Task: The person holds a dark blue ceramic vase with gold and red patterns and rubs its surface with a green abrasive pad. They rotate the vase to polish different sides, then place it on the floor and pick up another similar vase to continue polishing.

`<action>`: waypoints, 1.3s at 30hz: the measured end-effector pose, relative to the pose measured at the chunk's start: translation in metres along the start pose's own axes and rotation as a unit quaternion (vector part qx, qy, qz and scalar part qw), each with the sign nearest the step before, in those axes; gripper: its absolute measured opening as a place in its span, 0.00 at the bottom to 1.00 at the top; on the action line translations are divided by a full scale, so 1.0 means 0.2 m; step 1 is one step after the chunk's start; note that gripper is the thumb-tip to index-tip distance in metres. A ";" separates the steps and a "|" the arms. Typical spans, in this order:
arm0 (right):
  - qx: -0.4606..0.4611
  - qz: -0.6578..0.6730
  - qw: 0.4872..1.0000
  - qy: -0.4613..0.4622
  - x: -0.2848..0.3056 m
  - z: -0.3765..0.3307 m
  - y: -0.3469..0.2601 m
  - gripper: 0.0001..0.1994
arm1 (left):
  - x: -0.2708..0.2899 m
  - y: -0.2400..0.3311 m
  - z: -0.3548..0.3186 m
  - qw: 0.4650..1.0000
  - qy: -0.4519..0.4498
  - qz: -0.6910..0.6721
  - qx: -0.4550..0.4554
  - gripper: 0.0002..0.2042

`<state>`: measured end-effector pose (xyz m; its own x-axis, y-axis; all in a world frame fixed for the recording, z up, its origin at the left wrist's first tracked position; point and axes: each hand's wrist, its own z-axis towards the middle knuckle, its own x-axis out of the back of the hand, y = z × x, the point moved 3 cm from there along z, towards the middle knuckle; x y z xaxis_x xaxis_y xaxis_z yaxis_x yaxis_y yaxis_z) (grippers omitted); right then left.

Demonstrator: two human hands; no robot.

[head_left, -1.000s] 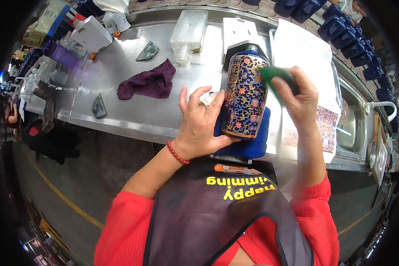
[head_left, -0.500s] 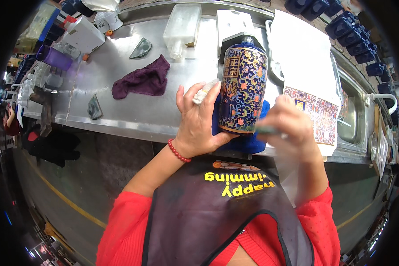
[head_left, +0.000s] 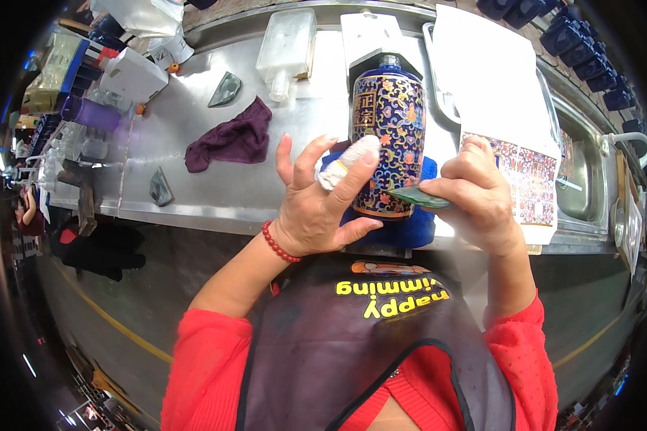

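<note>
Head view: dark-blue bottle is seen over blue cloth; body covered in multicoloured floral scrollwork, lower edge lined in gold, neck clear. Left grip is spread, at cloth's left. Green plate is pinched in right grip, at cloth's right.

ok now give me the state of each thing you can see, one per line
patterned blue bottle: uncapped
green scraper: held in the right hand
left hand: fingers spread
white wrapping: at the left hand, worn or held unclear
purple cloth: crumpled
clear bottle: lying down
far green piece: lying loose
near green piece: lying loose
patterned sheet: laid flat, partly hidden
</note>
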<state>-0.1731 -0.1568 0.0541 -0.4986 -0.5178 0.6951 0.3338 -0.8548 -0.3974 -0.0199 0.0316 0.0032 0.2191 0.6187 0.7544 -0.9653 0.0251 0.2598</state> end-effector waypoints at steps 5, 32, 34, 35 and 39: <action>-0.117 0.059 0.985 0.109 0.06 -0.09 0.03 0.13 | 0.02 0.05 0.09 0.992 -0.072 0.075 -0.069 0.39; -0.274 0.171 0.927 0.190 -0.08 -0.26 0.06 0.06 | 0.04 0.09 0.14 0.973 -0.079 0.124 -0.180 0.25; -0.288 0.180 0.918 0.206 -0.08 -0.28 0.06 0.06 | 0.04 0.08 0.16 0.964 -0.090 0.143 -0.204 0.27; -0.299 0.186 0.911 0.216 -0.08 -0.29 0.07 0.06 | 0.05 0.08 0.17 0.964 -0.090 0.141 -0.206 0.27; -0.329 0.211 0.890 0.236 -0.07 -0.33 0.06 0.06 | 0.06 0.10 0.18 0.965 -0.098 0.116 -0.215 0.29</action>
<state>-0.2143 -0.1612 0.0008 -0.7720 -0.6216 0.1329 0.1088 -0.3352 -0.9359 -0.0311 0.0104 0.0394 -0.0281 0.4881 0.8724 -0.9520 0.2529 -0.1722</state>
